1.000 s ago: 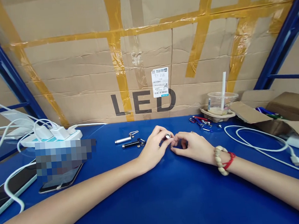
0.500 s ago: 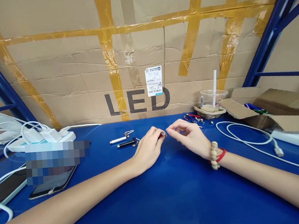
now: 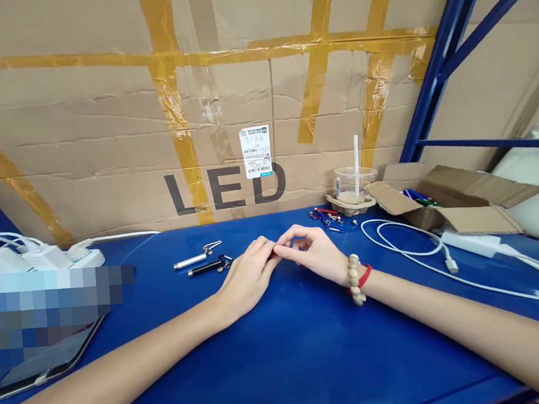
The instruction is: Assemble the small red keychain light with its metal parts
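Observation:
My left hand [image 3: 246, 276] is closed around a small red metal tube [image 3: 273, 251], most of it hidden by the fingers. The fingertips of my right hand [image 3: 317, 257] are pinched together at the tube's right end, touching it. Just left of my left hand, a silver tube [image 3: 190, 262] and a black tube [image 3: 204, 268] lie on the blue tabletop [image 3: 280, 349]. Small metal clips [image 3: 212, 246] and round bits lie beside them.
Several red and blue tubes with clips [image 3: 328, 217] lie at the back, near a plastic cup with a straw [image 3: 355, 183]. On the right are an open cardboard box [image 3: 483, 218] and a white cable [image 3: 406, 251]. A phone [image 3: 54, 358] and chargers [image 3: 47, 257] occupy the left.
My right hand has closed the gap to my left hand, and its fingertips now meet the end of the red tube. The whole view has shifted, so things appear further left.

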`<state>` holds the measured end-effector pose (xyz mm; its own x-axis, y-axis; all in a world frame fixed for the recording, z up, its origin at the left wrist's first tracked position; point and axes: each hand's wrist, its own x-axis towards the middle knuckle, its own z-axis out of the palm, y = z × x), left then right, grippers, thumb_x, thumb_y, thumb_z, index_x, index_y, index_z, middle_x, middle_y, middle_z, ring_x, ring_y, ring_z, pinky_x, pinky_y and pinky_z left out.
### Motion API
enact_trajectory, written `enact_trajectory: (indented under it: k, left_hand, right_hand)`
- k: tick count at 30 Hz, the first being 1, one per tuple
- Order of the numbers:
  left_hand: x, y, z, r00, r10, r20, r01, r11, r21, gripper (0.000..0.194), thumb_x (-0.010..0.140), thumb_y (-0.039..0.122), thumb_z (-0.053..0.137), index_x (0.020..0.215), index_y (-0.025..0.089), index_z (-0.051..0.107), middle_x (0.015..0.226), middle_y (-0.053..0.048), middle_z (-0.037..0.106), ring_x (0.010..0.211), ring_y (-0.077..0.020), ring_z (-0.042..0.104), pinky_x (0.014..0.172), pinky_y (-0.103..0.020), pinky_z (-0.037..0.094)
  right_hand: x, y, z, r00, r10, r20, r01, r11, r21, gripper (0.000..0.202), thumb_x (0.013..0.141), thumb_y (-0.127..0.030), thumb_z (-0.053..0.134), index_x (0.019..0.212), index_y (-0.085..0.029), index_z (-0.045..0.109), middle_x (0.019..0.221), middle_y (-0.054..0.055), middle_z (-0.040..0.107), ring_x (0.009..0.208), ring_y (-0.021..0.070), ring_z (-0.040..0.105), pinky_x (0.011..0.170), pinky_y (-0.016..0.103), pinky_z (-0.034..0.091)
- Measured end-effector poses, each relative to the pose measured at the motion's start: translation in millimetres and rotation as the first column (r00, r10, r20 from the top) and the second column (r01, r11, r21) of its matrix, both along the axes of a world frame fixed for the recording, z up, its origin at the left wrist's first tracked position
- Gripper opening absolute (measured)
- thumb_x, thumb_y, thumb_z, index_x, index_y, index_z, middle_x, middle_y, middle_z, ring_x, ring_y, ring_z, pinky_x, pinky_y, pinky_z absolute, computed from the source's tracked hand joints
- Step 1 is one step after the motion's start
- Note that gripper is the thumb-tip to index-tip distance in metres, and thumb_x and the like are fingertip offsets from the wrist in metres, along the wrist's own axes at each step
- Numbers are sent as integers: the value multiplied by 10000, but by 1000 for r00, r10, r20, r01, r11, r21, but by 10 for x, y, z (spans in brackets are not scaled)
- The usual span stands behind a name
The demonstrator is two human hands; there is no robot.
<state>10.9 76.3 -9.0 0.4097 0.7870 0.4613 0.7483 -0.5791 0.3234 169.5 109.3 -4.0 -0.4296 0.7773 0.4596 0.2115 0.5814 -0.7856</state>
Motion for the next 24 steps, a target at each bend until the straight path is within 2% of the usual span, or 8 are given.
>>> enact_trajectory:
  k: [5,8,10,13,16,18,20,24]
  left_hand:
    - [14,-10,14,999,32,24,-32,999,9,163,885,249,329,871,201,484,884,-9,512,841,-151,500,718,-265,404]
    - [16,-9,18,998,1,70,-2,1000,7,169,884,235,328,889,213,495,929,-6,520,885,-144,494,765,-258,397]
    - [12,-5,15,995,-19,95,19,1000,8,176,882,231,328,894,215,503,946,-8,513,887,-139,495,780,-251,395]
    - [3,0,6,994,-32,100,32,999,-2,183,879,227,329,897,217,511,956,-14,504,866,-136,503,783,-249,396]
    - [1,2,0,995,-29,97,30,999,-11,183,875,226,332,889,215,514,951,-16,506,858,-138,507,780,-251,398]
    - [3,2,2,995,-23,97,24,1000,-11,181,873,225,334,885,214,515,949,-16,509,859,-138,509,776,-251,400]
    - [6,0,5,995,-17,94,19,1000,-11,183,872,224,333,882,213,516,946,-16,510,858,-138,511,773,-252,403]
    - [9,-9,10,996,-18,89,19,1000,-12,201,875,236,319,880,213,519,938,-21,513,859,-144,511,767,-257,408]
  right_hand:
    - [86,114,71,999,-51,0,51,998,35,260,754,-383,528,847,-152,603,783,25,594,446,54,476,421,190,405]
    - [246,292,175,965,-263,9,259,956,135,262,757,-337,515,910,-144,608,820,40,605,481,76,518,459,207,431]
    - [381,402,256,900,-433,61,408,881,239,248,764,-268,493,959,-160,600,858,40,618,541,95,555,521,222,450]
    - [595,509,368,676,-653,342,494,746,446,233,724,-169,504,901,-221,648,908,28,637,702,154,595,638,270,451]
    - [785,573,436,351,-685,638,524,708,473,264,696,-125,515,847,-256,688,895,39,656,828,231,593,652,308,439]
    - [866,610,447,255,-672,695,547,693,469,264,696,-131,529,854,-264,694,908,43,658,849,241,591,643,304,436]
    - [885,631,434,305,-660,687,490,727,481,214,710,-196,561,864,-266,691,908,31,661,842,221,594,644,283,435]
    - [758,592,356,534,-467,705,199,880,431,247,715,-425,580,895,-285,675,939,-8,655,822,176,594,626,234,436]
